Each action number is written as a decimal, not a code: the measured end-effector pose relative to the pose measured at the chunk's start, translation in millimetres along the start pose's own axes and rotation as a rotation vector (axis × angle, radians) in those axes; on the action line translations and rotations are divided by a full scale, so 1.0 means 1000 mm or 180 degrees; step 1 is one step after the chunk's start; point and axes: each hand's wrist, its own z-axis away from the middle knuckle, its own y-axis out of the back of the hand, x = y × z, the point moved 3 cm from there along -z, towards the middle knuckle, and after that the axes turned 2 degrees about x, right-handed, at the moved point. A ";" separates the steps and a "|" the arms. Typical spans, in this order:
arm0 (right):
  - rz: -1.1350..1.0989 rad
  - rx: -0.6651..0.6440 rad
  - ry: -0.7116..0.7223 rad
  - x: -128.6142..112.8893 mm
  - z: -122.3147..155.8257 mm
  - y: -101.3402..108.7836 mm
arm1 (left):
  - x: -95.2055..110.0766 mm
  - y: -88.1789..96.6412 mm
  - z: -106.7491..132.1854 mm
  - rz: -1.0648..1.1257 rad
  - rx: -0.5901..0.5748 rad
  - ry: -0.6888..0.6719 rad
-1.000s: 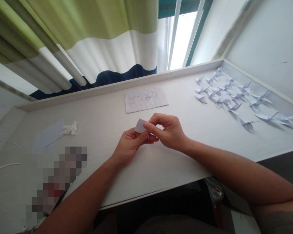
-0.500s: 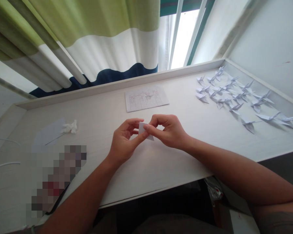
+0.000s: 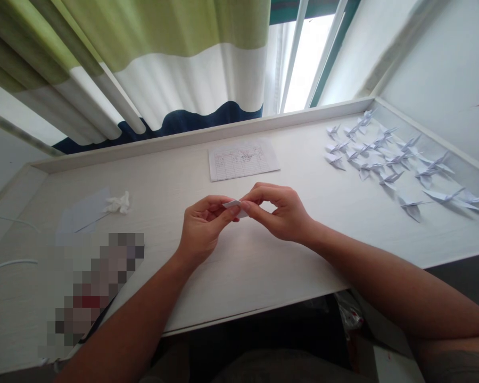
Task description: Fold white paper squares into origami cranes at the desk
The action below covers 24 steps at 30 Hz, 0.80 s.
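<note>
My left hand and my right hand meet above the middle of the white desk. Both pinch a small folded piece of white paper, held almost flat between thumbs and fingertips. Most of the paper is hidden by my fingers. A printed sheet with a table on it lies on the desk just beyond my hands.
Several white paper cranes are spread over the desk's right side near the wall. A crumpled tissue and a pale sheet lie at the left, with white cables at the far left. A striped curtain hangs behind.
The folded paper went from standing up between my fingers to lying nearly flat. My left hand's fingers came up to pinch its edge beside my right hand.
</note>
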 end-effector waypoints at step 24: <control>0.0310 0.0162 0.1299 0.000 0.000 0.004 | 0.005 0.003 0.009 -0.0615 -0.0113 -0.0973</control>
